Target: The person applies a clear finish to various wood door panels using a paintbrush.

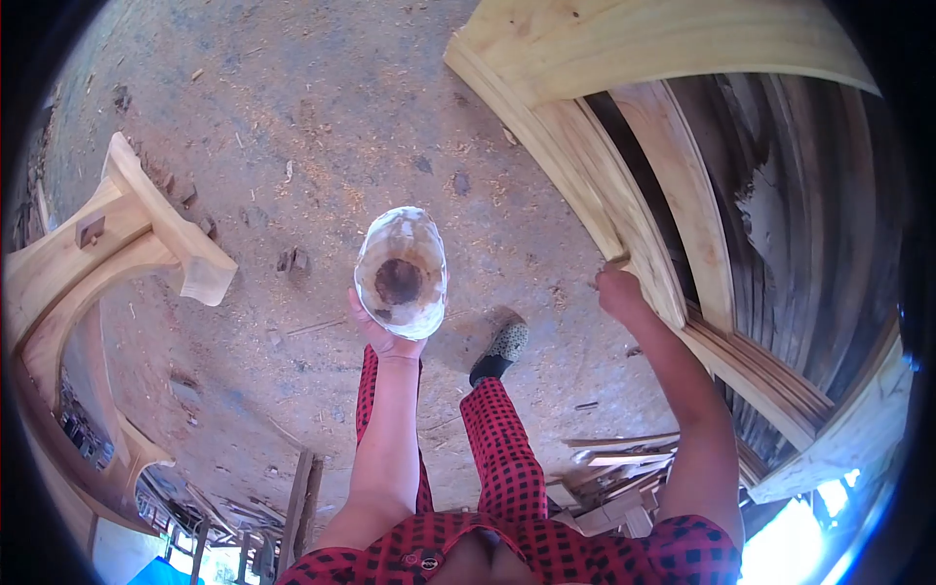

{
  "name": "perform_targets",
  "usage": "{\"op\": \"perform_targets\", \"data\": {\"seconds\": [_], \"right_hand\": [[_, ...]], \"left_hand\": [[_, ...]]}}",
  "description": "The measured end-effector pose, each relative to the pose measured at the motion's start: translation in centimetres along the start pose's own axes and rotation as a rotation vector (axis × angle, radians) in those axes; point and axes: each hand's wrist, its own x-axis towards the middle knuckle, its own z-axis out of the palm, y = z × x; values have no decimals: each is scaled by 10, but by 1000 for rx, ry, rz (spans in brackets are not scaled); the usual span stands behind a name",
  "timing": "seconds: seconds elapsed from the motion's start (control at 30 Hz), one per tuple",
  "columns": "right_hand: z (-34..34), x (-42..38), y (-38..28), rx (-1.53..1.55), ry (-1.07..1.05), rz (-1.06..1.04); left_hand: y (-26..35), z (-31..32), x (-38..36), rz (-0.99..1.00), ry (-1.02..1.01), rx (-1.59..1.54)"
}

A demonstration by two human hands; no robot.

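Observation:
My left hand is closed around the lower side of a white oval tub that looks like a cut-down container. Its inside is stained, with a dark brown patch at the bottom. My right hand is closed at the edge of a large pale wooden frame on the right. A small brownish thing shows at its fingertips against the wood; it is too small to name.
A curved wooden piece stands on the left. Dark weathered boards lie behind the frame's slats. Wood offcuts are piled near my right side. Shavings are scattered over the dirt floor. My shoe is between the hands.

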Motion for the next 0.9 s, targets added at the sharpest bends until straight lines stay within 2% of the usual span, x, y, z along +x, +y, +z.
{"op": "perform_targets", "data": {"seconds": [0.07, 0.13, 0.2, 0.27, 0.4, 0.5, 0.6, 0.67, 0.73, 0.77, 0.8, 0.83, 0.87, 0.9], "right_hand": [[-11, -7, 13, 221, 104, 34], [-73, -16, -6, 201, 372, -48], [-137, -25, -37, 450, 610, -186], [-173, -30, -62, 479, 782, -354], [-132, -21, -52, 325, 919, -338], [-39, -45, 2, 280, 863, -188], [51, -113, 41, 280, 754, -44], [104, -151, 56, 232, 666, 137], [172, -173, 79, 427, 514, 375], [204, -172, 94, 431, 513, 381], [236, -171, 107, 612, 635, 560], [240, -175, 109, 791, 754, 745], [245, -173, 113, 792, 752, 764], [227, -161, 112, 1434, 1101, 1004]], "left_hand": [[-4, -2, 1, 11, 38, 34], [-10, -3, 0, 23, 75, 69], [-15, 0, -2, -12, 14, 104], [-20, -8, 1, -23, 1, 134], [-31, -12, -1, -79, -28, 128], [-37, -9, -1, -125, -10, 120], [-44, -13, 1, -143, 17, 118], [-47, -15, 2, -145, 17, 148], [-48, -14, 2, -188, 17, 105], [-49, -13, 2, -195, 18, 109], [-51, -11, 2, -172, 49, 134], [-54, -11, 2, -154, 82, 159], [-57, -11, 2, -171, 84, 165], [-59, -11, 3, -175, 77, 181]]}}
